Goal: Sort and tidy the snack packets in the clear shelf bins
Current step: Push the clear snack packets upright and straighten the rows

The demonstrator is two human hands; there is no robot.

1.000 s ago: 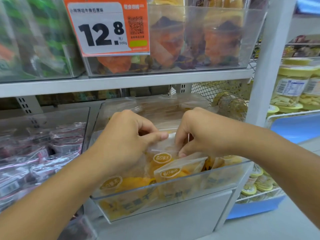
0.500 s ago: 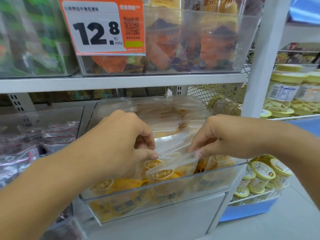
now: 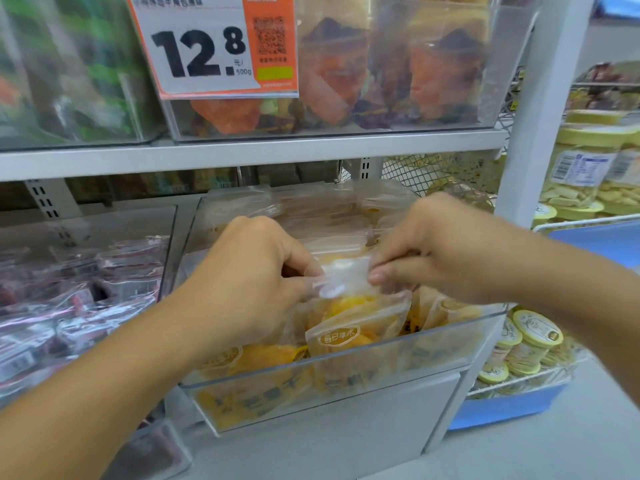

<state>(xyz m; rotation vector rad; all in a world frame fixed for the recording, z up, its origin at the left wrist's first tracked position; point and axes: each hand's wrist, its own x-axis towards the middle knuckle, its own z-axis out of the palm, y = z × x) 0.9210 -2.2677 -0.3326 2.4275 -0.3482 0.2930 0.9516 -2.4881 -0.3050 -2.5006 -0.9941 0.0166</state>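
A clear shelf bin [image 3: 346,386] on the lower shelf holds several translucent packets of yellow dried fruit. My left hand [image 3: 252,282] and my right hand [image 3: 433,254] reach into it from above. Both pinch the clear top edge of one yellow snack packet [image 3: 346,282], the left hand at its left corner and the right hand at its right corner. The packet stands roughly upright near the bin's front. Another packet with an oval label [image 3: 341,337] leans against the front wall just below.
A bin of pink-wrapped packets [image 3: 69,306] sits to the left. The upper shelf carries a bin of orange snacks [image 3: 398,71] with a 12.8 price tag [image 3: 211,46] and a green-packet bin [image 3: 62,64]. Yellow-lidded tubs [image 3: 526,344] and jars [image 3: 588,174] fill the right rack.
My right hand has moved back left toward my left hand. Both now grip the same packet's top edge, which sits a little higher in the bin.
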